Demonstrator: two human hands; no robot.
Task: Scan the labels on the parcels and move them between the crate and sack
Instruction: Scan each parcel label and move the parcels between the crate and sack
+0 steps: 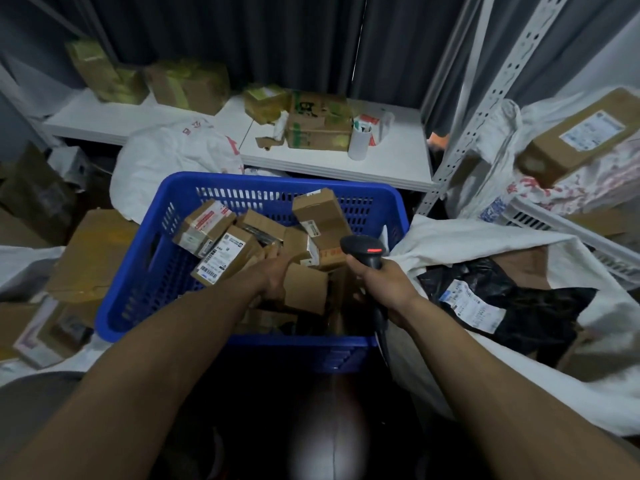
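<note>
Head view is showing me my left hand (273, 277) reaching deep into the blue slotted plastic crate (277, 183), against a small plain brown cardboard parcel (306, 289) in the loose heap. As I am judging it, that parcel is showing no label, so the black handheld barcode scanner (367, 251) may be reading a neighbouring label instead. The tall brown cardboard box (322, 223) tilting at the back of the heap could also be sliding down if I am pulling from beneath it.

My left forearm is stretching forward and down, with the palm turning towards the parcel. Its fingers are lying hidden behind the cardboard, so I cannot tell whether the grip is closing on it. My right hand (384, 284) is hovering over the crate's right edge, its grip wrapping round the scanner handle and the red light glowing. The white woven sack (485, 244) is lying open just beside the crate on the right, holding a black plastic mailer (547, 306).
</note>
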